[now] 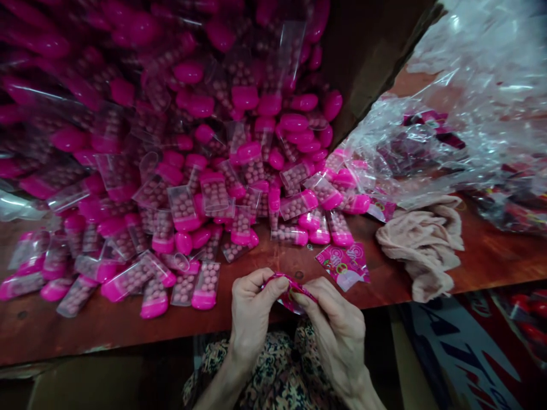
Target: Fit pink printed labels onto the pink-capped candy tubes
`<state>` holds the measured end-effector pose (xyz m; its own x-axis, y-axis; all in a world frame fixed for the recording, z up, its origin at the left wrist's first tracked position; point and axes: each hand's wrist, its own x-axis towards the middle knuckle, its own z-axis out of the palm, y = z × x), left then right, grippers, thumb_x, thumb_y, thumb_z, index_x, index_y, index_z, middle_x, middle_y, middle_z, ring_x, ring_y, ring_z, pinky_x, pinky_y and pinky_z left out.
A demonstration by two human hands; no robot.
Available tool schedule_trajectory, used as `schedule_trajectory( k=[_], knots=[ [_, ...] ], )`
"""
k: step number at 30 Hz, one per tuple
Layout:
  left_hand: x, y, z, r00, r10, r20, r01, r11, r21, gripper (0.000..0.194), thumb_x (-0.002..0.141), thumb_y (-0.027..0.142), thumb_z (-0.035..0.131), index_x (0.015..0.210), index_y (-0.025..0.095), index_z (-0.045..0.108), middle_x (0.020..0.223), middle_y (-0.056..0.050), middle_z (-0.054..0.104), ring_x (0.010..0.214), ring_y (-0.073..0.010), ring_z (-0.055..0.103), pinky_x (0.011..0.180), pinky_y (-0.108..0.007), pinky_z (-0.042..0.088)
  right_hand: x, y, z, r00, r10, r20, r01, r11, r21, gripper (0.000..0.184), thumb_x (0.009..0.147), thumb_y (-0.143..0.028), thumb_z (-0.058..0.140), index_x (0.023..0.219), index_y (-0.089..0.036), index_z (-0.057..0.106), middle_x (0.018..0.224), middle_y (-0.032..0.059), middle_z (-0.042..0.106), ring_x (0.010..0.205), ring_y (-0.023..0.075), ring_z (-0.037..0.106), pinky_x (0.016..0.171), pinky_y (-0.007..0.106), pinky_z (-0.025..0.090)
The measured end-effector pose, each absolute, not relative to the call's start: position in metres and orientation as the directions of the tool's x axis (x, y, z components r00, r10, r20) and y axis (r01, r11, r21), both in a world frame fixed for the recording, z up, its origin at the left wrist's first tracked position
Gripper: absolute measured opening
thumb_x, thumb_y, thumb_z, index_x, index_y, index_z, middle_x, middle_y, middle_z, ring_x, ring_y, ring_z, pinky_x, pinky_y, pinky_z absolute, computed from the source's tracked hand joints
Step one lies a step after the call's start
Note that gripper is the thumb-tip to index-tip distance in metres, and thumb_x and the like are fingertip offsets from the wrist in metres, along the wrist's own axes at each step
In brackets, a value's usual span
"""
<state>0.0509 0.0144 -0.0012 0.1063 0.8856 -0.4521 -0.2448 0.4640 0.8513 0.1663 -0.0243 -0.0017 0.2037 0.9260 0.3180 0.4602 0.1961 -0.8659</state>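
Observation:
My left hand (253, 310) and my right hand (337, 327) meet at the front edge of the table. Between them they pinch a small pink printed wrapper (292, 297), with thumbs and forefingers closed on its two sides. What lies inside the wrapper, if anything, is hidden by my fingers. Just beyond my right hand, a flat pink printed wrapper (345, 263) rests on the wood. Clear tubes of round pink candies with bright pink caps (205, 285) lie scattered to the left of my left hand.
A large heap of the same capped tubes (213, 188) covers the back and left, spilling from beside a dark cardboard flap (371, 51). A crumpled beige cloth (421, 245) lies at right, before clear plastic bags (470, 125). Below the red-brown table (265, 259), a printed box (465, 347) stands at right.

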Motion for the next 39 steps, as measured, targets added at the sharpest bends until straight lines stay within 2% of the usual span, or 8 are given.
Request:
schedule_trajectory(
  k=[8,18,21,24,27,31,35,39],
  knots=[
    [0.039,0.009,0.003,0.047,0.893,-0.447,-0.222,0.445,0.867,0.009,0.073,0.023,0.070,0.067,0.016,0.073,0.061,0.001,0.062,0.057,-0.0091,0.052,0.055,-0.018,0.043,0.164,-0.027,-0.004,0.232,0.944,0.235,0.382,0.133,-0.914,0.022,0.082,-0.012,0.064,0.101,-0.022,0.068,0.080,0.0008,0.067,0.068,0.0132,0.063,0.061,0.022,0.054],
    [-0.019,-0.023,0.008,-0.168,0.895,-0.414,-0.364,0.334,0.869,0.014,0.060,0.021,0.079,0.052,0.015,0.069,0.052,0.000,0.060,0.052,-0.0085,0.052,0.052,-0.018,0.043,0.124,-0.025,0.005,-0.147,0.972,0.182,0.137,0.203,-0.970,0.020,0.094,-0.023,0.049,0.092,-0.016,0.068,0.070,0.0030,0.063,0.064,0.0136,0.058,0.055,0.024,0.049],
    [-0.040,-0.025,0.011,-0.357,0.814,-0.458,-0.423,0.297,0.856,0.018,0.054,0.027,0.084,0.055,0.015,0.070,0.053,0.000,0.063,0.049,-0.0093,0.054,0.050,-0.018,0.046,0.110,-0.012,0.005,-0.252,0.914,0.319,0.198,0.371,-0.907,0.040,0.097,-0.037,0.037,0.100,-0.009,0.066,0.066,0.0056,0.061,0.061,0.0148,0.054,0.053,0.026,0.048],
    [-0.054,-0.020,0.016,-0.569,0.660,-0.491,-0.476,0.222,0.851,0.027,0.043,0.030,0.089,0.059,0.017,0.071,0.055,0.000,0.067,0.047,-0.0107,0.057,0.046,-0.020,0.047,0.099,0.009,0.000,-0.332,0.823,0.460,0.365,0.562,-0.742,0.035,0.098,-0.022,0.035,0.117,-0.005,0.059,0.086,0.0112,0.066,0.080,0.0185,0.055,0.069,0.031,0.052],
    [-0.062,-0.012,0.019,-0.613,0.616,-0.495,-0.498,0.185,0.847,0.031,0.041,0.031,0.089,0.061,0.016,0.070,0.056,-0.001,0.068,0.044,-0.0105,0.056,0.040,-0.018,0.044,0.092,0.023,-0.006,-0.517,0.739,0.433,0.544,0.674,-0.500,0.036,0.096,-0.011,0.030,0.120,-0.011,0.057,0.118,0.0116,0.061,0.107,0.0249,0.047,0.086,0.042,0.048],
    [-0.068,-0.006,0.018,-0.619,0.609,-0.496,-0.512,0.166,0.842,0.034,0.042,0.032,0.089,0.063,0.015,0.069,0.054,0.001,0.066,0.038,-0.0083,0.051,0.031,-0.016,0.037,0.090,0.024,-0.014,-0.571,0.726,0.383,0.663,0.683,-0.307,0.031,0.094,-0.011,0.037,0.115,-0.014,0.060,0.117,0.0100,0.061,0.108,0.0260,0.046,0.088,0.043,0.045],
    [-0.064,-0.004,0.017,-0.603,0.613,-0.511,-0.535,0.165,0.829,0.034,0.042,0.031,0.089,0.061,0.014,0.067,0.054,0.002,0.065,0.039,-0.0080,0.053,0.031,-0.015,0.038,0.096,0.016,-0.018,-0.472,0.765,0.438,0.735,0.616,-0.284,0.026,0.093,-0.024,0.047,0.109,-0.009,0.062,0.096,0.0133,0.064,0.092,0.0259,0.050,0.077,0.040,0.048],
    [-0.053,0.000,0.017,-0.560,0.630,-0.538,-0.562,0.188,0.805,0.032,0.044,0.029,0.088,0.058,0.014,0.065,0.049,0.004,0.062,0.037,-0.0063,0.052,0.032,-0.013,0.038,0.104,0.008,-0.019,-0.322,0.839,0.438,0.748,0.509,-0.426,0.026,0.092,-0.035,0.051,0.089,-0.011,0.061,0.083,0.0110,0.061,0.077,0.0222,0.052,0.066,0.034,0.050]
  ],
)
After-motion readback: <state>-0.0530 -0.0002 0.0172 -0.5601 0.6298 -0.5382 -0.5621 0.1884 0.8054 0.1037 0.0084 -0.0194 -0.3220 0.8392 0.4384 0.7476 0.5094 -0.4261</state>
